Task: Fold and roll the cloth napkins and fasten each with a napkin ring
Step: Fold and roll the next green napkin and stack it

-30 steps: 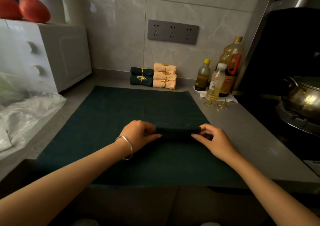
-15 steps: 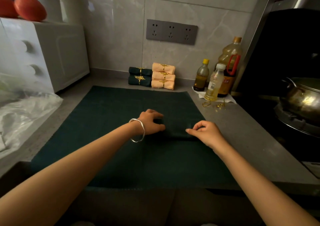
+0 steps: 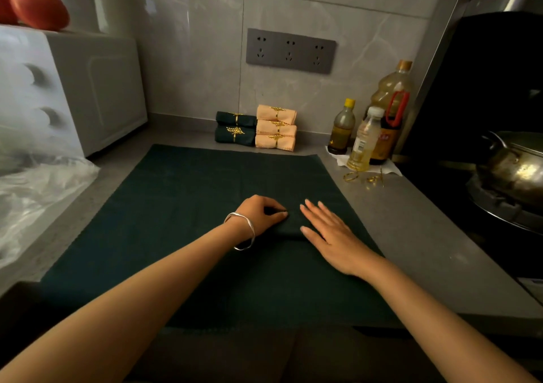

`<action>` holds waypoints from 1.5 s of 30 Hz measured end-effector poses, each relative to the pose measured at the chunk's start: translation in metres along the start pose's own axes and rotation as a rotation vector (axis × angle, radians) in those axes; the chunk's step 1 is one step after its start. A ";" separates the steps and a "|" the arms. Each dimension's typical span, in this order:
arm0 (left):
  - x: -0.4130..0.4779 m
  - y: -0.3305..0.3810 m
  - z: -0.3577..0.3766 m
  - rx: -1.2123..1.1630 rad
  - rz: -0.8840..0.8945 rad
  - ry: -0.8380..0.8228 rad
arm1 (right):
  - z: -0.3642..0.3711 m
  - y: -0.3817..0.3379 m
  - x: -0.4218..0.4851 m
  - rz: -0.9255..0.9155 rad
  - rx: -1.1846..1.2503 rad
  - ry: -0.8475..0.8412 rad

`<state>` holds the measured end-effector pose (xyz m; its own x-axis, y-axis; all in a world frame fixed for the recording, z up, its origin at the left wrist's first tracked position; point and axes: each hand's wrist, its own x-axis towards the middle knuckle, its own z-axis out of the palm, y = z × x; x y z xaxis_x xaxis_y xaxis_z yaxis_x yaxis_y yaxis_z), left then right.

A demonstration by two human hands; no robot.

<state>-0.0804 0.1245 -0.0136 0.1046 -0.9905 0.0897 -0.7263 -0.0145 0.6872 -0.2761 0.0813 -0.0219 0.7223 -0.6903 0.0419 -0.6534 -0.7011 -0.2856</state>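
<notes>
A dark green napkin, rolled into a short bundle (image 3: 291, 225), lies on a large dark green cloth (image 3: 191, 206) spread over the counter. My left hand (image 3: 260, 212), with a silver bangle on the wrist, pinches the bundle's left end with curled fingers. My right hand (image 3: 326, 230) lies flat, fingers straight, pressing on the right part of the bundle. Loose gold napkin rings (image 3: 363, 177) sit on the counter to the right. Against the wall are finished rolls with gold rings: two dark green (image 3: 235, 130) and three peach (image 3: 275, 127).
Oil and sauce bottles (image 3: 373, 130) stand at the back right on a white paper. A steel pot (image 3: 517, 168) sits on the stove at right. A white appliance (image 3: 73, 89) and a clear plastic bag (image 3: 38, 194) are at left.
The bundle has been rolled away from me and become tighter. My right hand has opened from a pinch to a flat palm on it. My left hand stays on the left end.
</notes>
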 end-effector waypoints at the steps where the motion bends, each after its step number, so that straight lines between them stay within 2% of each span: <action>1: -0.001 0.001 0.000 0.037 0.015 0.008 | 0.002 0.001 0.000 0.008 -0.020 -0.015; 4: -0.011 0.002 -0.001 0.362 0.188 0.068 | 0.005 0.001 -0.001 0.021 -0.083 -0.027; 7: -0.028 0.001 0.002 0.592 0.339 -0.061 | 0.003 0.001 0.000 0.025 -0.070 -0.058; 11: -0.038 -0.004 0.004 0.579 0.302 -0.208 | 0.002 0.001 0.000 -0.013 -0.091 -0.024; 15: -0.037 -0.006 0.002 0.574 0.300 -0.238 | -0.008 0.009 -0.005 -0.194 -0.085 0.152; 19: -0.035 -0.006 -0.001 0.549 0.318 -0.267 | -0.018 0.023 -0.014 -0.312 -0.157 0.242; 23: -0.036 -0.007 -0.014 0.620 0.427 -0.085 | -0.016 0.029 -0.013 -0.357 -0.154 0.288; 26: -0.039 -0.008 -0.021 0.660 0.428 0.015 | -0.015 0.033 -0.012 -0.362 -0.102 0.290; 32: -0.038 -0.012 -0.023 0.543 0.363 0.058 | -0.013 0.037 -0.008 -0.400 -0.156 0.423; 35: -0.035 -0.012 -0.024 0.403 0.293 0.078 | -0.010 0.037 -0.005 -0.321 -0.011 0.466; 41: -0.019 -0.013 -0.026 0.036 0.022 0.070 | -0.015 0.030 0.007 0.000 0.479 0.298; 45: -0.005 -0.010 -0.029 -0.071 -0.086 0.026 | -0.024 0.026 0.017 0.134 0.613 0.200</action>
<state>-0.0539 0.1331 -0.0005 0.1825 -0.9821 0.0466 -0.6643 -0.0882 0.7422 -0.2859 0.0471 -0.0051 0.5491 -0.8258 0.1285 -0.4447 -0.4189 -0.7917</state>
